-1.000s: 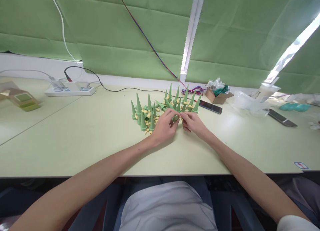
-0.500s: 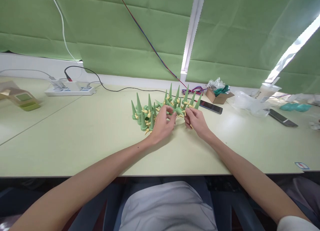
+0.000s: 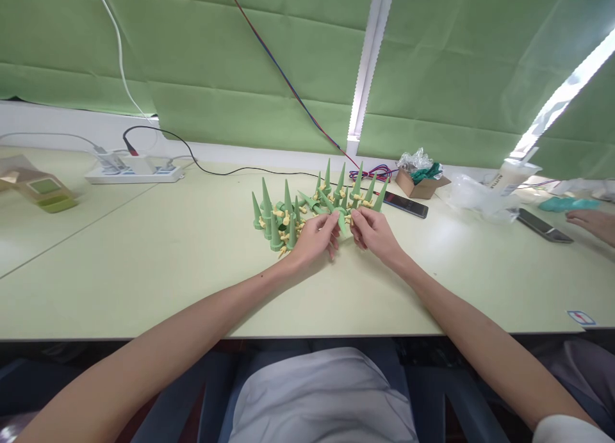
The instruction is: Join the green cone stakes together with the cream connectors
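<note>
A small green cone-shaped piece point(image 3: 343, 222) is pinched between the thumb and fingers of my left hand point(image 3: 313, 239), its tip pointing down toward me. My right hand point(image 3: 377, 235) is closed close beside it, thumb against forefinger, on a small yellow piece point(image 3: 352, 219) mostly covered by the fingers. Upright green cones with small yellow parts at their bases stand in a left cluster point(image 3: 267, 206) and a right cluster point(image 3: 356, 184). More green pieces lie tilted between the clusters, partly behind my hands.
A dark phone point(image 3: 406, 204) and a small cardboard box point(image 3: 418, 185) lie behind right. Farther right are a plastic bag point(image 3: 483, 200), a cup point(image 3: 512, 177), another phone point(image 3: 544, 225) and another person's hand point(image 3: 593, 223). A power strip point(image 3: 134, 174) sits back left.
My left hand has closed on the green cone piece and turned it tip-down. My right hand has shifted slightly left toward it. Another person's hand has appeared at the right edge.
</note>
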`<move>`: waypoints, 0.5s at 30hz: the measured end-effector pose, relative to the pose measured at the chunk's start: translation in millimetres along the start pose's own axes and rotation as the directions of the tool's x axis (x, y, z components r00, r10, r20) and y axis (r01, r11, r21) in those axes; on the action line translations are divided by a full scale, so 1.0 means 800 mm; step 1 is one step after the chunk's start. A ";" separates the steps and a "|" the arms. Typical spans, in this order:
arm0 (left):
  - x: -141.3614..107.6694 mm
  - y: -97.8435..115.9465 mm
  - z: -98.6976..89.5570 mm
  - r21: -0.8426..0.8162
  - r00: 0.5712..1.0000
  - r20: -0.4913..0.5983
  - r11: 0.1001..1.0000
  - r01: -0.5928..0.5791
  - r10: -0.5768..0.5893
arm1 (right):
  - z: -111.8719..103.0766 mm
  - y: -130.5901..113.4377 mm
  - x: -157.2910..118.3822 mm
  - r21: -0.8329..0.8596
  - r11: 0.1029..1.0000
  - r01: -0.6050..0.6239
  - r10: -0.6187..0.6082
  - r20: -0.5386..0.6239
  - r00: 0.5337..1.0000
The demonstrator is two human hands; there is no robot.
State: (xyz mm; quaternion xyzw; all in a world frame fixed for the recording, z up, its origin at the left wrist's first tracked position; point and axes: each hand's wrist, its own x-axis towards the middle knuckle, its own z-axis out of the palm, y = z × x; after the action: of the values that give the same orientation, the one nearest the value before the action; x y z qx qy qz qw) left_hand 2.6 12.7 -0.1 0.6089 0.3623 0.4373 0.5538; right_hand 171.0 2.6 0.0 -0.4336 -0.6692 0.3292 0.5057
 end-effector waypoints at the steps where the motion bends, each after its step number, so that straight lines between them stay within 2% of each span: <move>1: 0.000 0.000 -0.001 0.002 1.000 0.008 1.000 0.001 -0.001 | 0.000 0.000 0.000 -0.007 1.000 0.002 -0.002 0.002 1.000; 7: -0.005 0.003 -0.004 0.126 0.997 0.054 0.991 -0.054 0.048 | -0.001 -0.001 0.001 0.022 0.999 -0.026 0.025 0.004 1.000; 15: -0.011 0.010 -0.002 0.236 0.995 0.045 0.966 -0.102 0.094 | -0.003 -0.001 0.001 0.028 0.999 -0.044 0.044 0.011 0.999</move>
State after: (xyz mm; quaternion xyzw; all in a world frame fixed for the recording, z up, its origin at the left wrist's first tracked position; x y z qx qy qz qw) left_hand -2.4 4.2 6.5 0.6953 0.3724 0.4074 0.4604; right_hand 172.7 3.0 1.9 -0.4394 -0.6573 0.3520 0.5010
